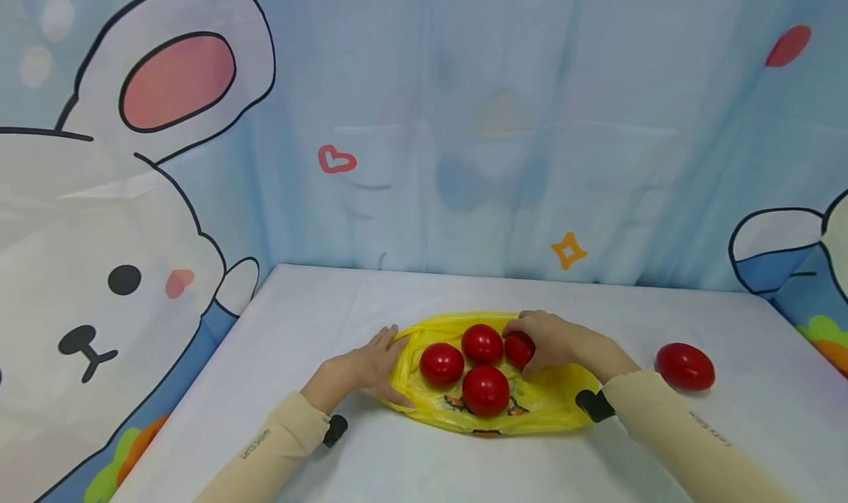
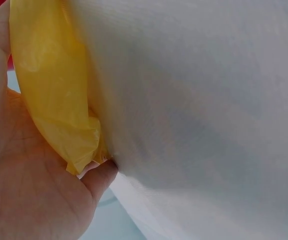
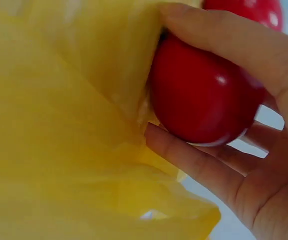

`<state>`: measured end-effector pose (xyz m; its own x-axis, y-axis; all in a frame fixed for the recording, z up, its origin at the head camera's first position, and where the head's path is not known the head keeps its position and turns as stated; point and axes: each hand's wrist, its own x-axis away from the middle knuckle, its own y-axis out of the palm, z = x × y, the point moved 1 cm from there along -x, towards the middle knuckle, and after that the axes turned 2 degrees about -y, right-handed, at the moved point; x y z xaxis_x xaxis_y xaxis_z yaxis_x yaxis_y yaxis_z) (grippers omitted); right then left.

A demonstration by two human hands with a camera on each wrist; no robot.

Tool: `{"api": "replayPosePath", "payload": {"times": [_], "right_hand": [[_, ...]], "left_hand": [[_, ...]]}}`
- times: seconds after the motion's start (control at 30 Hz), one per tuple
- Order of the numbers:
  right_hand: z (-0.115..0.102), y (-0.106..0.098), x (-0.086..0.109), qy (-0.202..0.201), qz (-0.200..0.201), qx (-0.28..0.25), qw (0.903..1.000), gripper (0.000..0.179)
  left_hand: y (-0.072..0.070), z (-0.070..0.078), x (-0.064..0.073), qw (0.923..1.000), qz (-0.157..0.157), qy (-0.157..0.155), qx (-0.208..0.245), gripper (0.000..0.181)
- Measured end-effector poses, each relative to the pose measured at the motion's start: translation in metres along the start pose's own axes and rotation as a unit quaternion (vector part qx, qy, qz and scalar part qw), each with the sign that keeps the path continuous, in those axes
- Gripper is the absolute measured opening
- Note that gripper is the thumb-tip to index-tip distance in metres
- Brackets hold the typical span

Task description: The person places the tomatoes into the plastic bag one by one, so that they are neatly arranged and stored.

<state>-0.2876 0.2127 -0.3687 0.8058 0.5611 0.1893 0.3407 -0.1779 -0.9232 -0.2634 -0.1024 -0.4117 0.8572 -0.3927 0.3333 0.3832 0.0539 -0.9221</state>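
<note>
A yellow plastic bag (image 1: 543,407) lies spread on the table, with several glossy red balls on it. My right hand (image 1: 546,341) is at the bag's right part and grips a red ball (image 1: 519,350). In the right wrist view that ball (image 3: 203,92) sits between thumb and fingers, close against the yellow plastic. At the bag's left edge, my left hand (image 1: 372,367) rests with its fingers spread. The left wrist view shows the bag's edge (image 2: 54,75) lying along the palm, between thumb and fingers. Near the middle are other red balls (image 1: 486,391).
Another glossy red, oval-looking ball (image 1: 684,367) lies on the white table (image 1: 662,444), right of the bag, beyond my right forearm. A blue cartoon-printed curtain (image 1: 424,194) hangs behind the table and along its left side.
</note>
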Motion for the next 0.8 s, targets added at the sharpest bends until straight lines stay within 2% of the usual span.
{"api": "replayPosePath", "payload": {"times": [0.13, 0.47, 0.67, 0.8], "right_hand": [[-0.004, 0.004, -0.001, 0.016, 0.002, 0.008, 0.9998, 0.061], [-0.006, 0.006, -0.001, 0.020, 0.005, 0.012, 0.9997, 0.061], [-0.004, 0.006, 0.003, 0.004, 0.009, 0.013, 0.9999, 0.061], [0.002, -0.001, 0.010, -0.023, 0.021, -0.018, 0.9994, 0.060]], "left_hand": [[-0.001, 0.000, 0.001, 1.0000, 0.000, 0.000, 0.002, 0.109], [-0.001, 0.000, 0.003, 0.9999, -0.006, -0.004, 0.010, 0.108], [-0.001, 0.001, 0.003, 1.0000, -0.009, -0.003, -0.002, 0.107], [-0.002, 0.002, 0.002, 0.9999, -0.008, -0.002, -0.009, 0.107]]}}
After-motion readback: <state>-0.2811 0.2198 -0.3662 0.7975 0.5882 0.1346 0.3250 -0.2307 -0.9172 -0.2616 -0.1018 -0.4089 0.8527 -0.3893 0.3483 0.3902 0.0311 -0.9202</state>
